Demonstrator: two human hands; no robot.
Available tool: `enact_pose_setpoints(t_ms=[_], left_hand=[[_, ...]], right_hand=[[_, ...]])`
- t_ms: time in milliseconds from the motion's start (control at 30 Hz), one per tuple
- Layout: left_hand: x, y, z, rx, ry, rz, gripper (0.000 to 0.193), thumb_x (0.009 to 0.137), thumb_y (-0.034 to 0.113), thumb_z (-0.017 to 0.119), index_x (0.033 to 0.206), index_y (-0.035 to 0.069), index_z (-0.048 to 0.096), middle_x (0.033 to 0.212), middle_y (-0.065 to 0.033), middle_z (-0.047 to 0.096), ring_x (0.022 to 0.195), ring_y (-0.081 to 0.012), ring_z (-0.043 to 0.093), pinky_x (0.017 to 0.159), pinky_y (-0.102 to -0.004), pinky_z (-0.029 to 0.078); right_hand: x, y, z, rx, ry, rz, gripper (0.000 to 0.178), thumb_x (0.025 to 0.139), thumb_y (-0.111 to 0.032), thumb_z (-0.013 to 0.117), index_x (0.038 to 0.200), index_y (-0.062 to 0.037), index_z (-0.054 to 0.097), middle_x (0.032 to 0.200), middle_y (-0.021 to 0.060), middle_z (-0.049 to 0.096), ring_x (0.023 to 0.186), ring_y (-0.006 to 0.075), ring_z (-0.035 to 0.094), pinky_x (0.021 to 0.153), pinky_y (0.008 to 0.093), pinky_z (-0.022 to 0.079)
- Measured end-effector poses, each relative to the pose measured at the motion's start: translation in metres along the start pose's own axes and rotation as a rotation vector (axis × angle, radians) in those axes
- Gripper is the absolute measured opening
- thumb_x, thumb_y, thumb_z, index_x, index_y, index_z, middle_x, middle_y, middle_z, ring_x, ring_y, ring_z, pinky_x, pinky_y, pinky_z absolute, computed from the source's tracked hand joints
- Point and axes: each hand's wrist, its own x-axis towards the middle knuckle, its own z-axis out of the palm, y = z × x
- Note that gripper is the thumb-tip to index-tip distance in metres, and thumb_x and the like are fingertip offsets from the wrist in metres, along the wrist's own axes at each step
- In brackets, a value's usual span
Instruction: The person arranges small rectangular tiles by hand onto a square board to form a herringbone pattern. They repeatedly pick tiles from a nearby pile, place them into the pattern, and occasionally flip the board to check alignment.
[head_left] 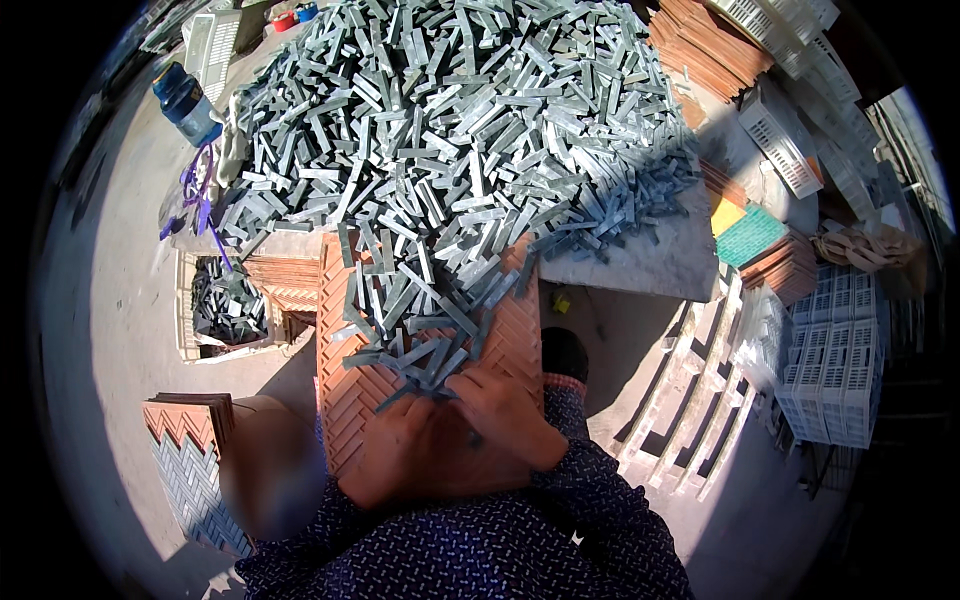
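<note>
In front of me lies an orange tray [352, 425] with a raised herringbone pattern. Loose grey-green stone strips [430, 360] spill across its upper part. My left hand [400, 440] bends over the tray's near part, its fingers closed on a stone strip [393, 399] that pokes out at the fingertips. Close by on the right, my right hand [505, 415] has its fingers curled together, pinching at a strip beside the left fingertips. The palms and the tray surface beneath both hands are hidden.
A large heap of stone strips [450, 130] covers the table [660, 250] beyond. At left stand a crate of strips [187, 310], a blue water jug [185, 105] and stacked trays with grey herringbone [195, 480]. White crates [830, 370] and a pallet [690, 400] are at right.
</note>
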Motion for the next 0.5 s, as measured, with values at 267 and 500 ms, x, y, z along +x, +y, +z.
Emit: enact_pose_setpoints(t_ms=[267, 500], left_hand=[[0.008, -0.017, 0.021, 0.244, 0.166, 0.166, 0.023, 0.076, 0.009, 0.062, 0.098, 0.001, 0.06, 0.086, -0.0094, 0.056, 0.08, -0.0264, 0.058, 0.065, -0.0362, 0.05], [0.015, 0.0, 0.019, -0.01, 0.043, 0.011, 0.021, 0.075, 0.008, 0.065, 0.095, 0.003, 0.06, 0.094, -0.011, 0.058, 0.082, -0.03, 0.059, 0.068, -0.0367, 0.05]], right_hand=[[-0.049, 0.031, -0.033, 0.282, 0.121, 0.502, 0.015, 0.083, -0.004, 0.061, 0.096, 0.003, 0.063, 0.083, 0.0122, 0.066, 0.074, 0.0181, 0.064, 0.067, 0.0272, 0.049], [-0.08, 0.033, -0.015, 0.309, 0.238, 0.579, 0.015, 0.082, -0.005, 0.063, 0.096, 0.001, 0.065, 0.081, 0.0106, 0.065, 0.072, 0.0149, 0.063, 0.065, 0.0271, 0.049]])
